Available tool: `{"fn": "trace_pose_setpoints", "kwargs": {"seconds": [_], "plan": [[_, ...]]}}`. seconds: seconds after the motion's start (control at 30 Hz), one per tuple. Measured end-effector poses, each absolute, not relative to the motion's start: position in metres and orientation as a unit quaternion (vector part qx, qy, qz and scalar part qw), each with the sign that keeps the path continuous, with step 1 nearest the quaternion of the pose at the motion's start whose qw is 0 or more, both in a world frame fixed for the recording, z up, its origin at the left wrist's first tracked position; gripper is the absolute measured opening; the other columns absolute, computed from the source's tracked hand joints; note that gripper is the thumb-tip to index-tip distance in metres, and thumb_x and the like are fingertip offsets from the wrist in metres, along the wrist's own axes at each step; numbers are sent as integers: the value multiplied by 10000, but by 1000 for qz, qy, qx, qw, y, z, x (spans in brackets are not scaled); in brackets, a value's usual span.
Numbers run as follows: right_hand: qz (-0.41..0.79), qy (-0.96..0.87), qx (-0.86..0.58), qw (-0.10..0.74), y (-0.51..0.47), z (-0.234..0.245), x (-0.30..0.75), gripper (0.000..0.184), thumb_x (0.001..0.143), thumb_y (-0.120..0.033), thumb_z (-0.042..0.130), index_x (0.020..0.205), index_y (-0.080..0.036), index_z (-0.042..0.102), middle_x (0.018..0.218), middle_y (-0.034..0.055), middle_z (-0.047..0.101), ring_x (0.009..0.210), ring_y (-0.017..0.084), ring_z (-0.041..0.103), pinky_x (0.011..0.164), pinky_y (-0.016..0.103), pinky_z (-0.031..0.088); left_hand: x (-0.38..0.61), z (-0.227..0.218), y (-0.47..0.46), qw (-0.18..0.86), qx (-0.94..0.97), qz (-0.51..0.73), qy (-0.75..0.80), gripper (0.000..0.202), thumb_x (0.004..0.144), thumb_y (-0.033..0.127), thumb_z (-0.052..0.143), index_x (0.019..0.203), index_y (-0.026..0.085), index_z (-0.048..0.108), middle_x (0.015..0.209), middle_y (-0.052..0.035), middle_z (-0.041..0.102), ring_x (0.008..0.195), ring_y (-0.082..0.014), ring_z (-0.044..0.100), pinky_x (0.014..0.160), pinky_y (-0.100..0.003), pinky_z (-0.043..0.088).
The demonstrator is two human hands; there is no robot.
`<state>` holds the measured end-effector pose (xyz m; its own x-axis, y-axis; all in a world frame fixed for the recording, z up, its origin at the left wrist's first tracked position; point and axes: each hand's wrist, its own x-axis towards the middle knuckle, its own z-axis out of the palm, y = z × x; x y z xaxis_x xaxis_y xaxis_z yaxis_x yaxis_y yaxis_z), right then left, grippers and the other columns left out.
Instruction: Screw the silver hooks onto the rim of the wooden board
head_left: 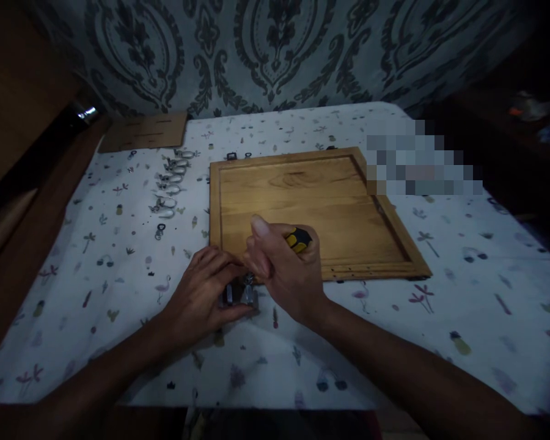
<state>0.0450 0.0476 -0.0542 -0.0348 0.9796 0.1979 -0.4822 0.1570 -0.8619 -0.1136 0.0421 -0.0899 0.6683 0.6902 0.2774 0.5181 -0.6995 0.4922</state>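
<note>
My right hand is closed round a black-and-yellow handle, probably a screwdriver's, with the thumb on top. The rest of the tool is hidden by the fist. My left hand pinches a small shiny metal fitting between thumb and fingers, just off the near left corner of the wooden panel. Both hands meet over this fitting, and its exact shape is partly covered. The panel lies flat, with a raised frame round its lighter middle.
Several metal clasps lie in a row left of the panel, with one smaller piece nearer. A cardboard sheet rests at the back left. Printed white cloth covers the table. Patterned fabric rises behind. A blurred patch hides the right back.
</note>
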Motion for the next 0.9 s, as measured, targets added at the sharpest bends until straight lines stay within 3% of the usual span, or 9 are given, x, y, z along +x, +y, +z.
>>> {"fn": "trace_pose_setpoints", "kwargs": {"seconds": [0.33,0.9], "plan": [[565,-410,-322,639,47,-55,44,633,864,-504,719,423,-178,403,409,-76,306,390,44,276,417,241,220,-115,-88,39,215,888,221,340,441,872,488,711,1169,195,567,1101,-91,628,1024,-277,575,915,-458,465],[566,-409,-319,641,47,-54,45,648,852,-518,725,412,-175,396,401,-81,284,381,38,256,404,232,211,-118,-90,40,223,886,226,336,331,913,450,675,1107,192,603,1128,-89,631,1059,-268,578,928,-444,458]]}}
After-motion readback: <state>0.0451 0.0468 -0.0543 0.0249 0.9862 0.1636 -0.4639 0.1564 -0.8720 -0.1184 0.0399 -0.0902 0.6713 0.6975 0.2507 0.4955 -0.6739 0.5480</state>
